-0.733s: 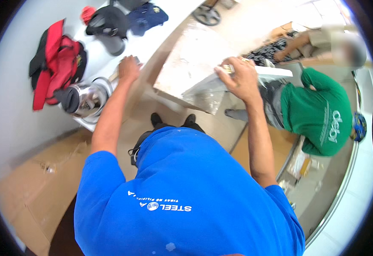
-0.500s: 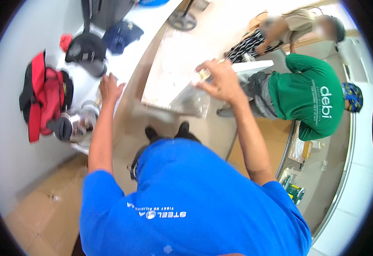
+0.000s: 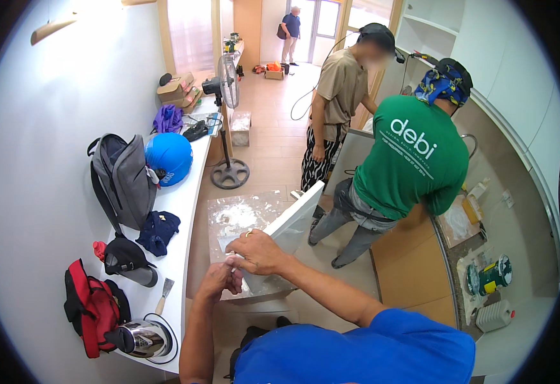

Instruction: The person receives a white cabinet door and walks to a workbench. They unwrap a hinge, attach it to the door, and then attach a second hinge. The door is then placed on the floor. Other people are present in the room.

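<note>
My left hand [image 3: 218,281] and my right hand [image 3: 259,253] meet in front of me, fingers pinched together. A small pale bit shows between their fingertips; its kind is unclear. Just beyond them a white panel [image 3: 291,216] with a narrow long edge stands tilted over a low, dust-strewn board [image 3: 232,214]. Part of the panel is hidden by my right hand. On the white counter [image 3: 181,259] to my left lies a putty knife [image 3: 164,297] with a pale handle, touched by neither hand.
The counter also holds a steel kettle [image 3: 144,339], red bag [image 3: 91,307], black cap [image 3: 126,256], grey backpack [image 3: 123,182] and blue helmet [image 3: 168,159]. A pedestal fan [image 3: 229,173] stands beyond. Two co-workers, one in a green shirt [image 3: 421,153], stand at right.
My left hand has left the counter's edge and come to my right hand, which held a small yellowish piece. The view has tilted up toward the room.
</note>
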The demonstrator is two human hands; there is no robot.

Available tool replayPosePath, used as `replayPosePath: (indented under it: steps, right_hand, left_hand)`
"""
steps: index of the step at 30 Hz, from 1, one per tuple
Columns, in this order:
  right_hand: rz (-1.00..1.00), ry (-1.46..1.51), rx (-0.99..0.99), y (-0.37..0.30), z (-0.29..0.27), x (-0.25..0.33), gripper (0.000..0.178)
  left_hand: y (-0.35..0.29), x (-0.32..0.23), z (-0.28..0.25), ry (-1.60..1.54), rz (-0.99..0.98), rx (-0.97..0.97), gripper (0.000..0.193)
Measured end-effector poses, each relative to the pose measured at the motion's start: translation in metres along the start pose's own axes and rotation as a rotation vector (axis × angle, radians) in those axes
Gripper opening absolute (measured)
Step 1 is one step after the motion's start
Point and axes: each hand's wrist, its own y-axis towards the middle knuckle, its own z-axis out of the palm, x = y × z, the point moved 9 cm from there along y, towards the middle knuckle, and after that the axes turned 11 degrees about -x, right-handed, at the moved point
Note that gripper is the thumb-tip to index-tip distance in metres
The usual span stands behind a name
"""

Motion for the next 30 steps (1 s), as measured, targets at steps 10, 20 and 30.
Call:
replayPosePath:
  steps: [10, 20, 30]
  right_hand:
    - [-0.050, -0.012, -0.155, -0.027, -0.015, 0.012, 0.042]
    - [0.799, -0.182, -0.735, -0.043, -0.060, -0.104, 0.103]
    - [1.033, -0.415, -0.343, -0.025, -0.032, -0.114, 0.062]
  left_hand:
    - [-0.023, 0.015, 0.035, -0.260, 0.200, -0.097, 0.049]
    - [-0.017, 0.022, 0.055, -0.308, 0.271, -0.256, 0.051]
    - [-0.025, 0.023, 0.071, -0.243, 0.301, -0.066, 0.046]
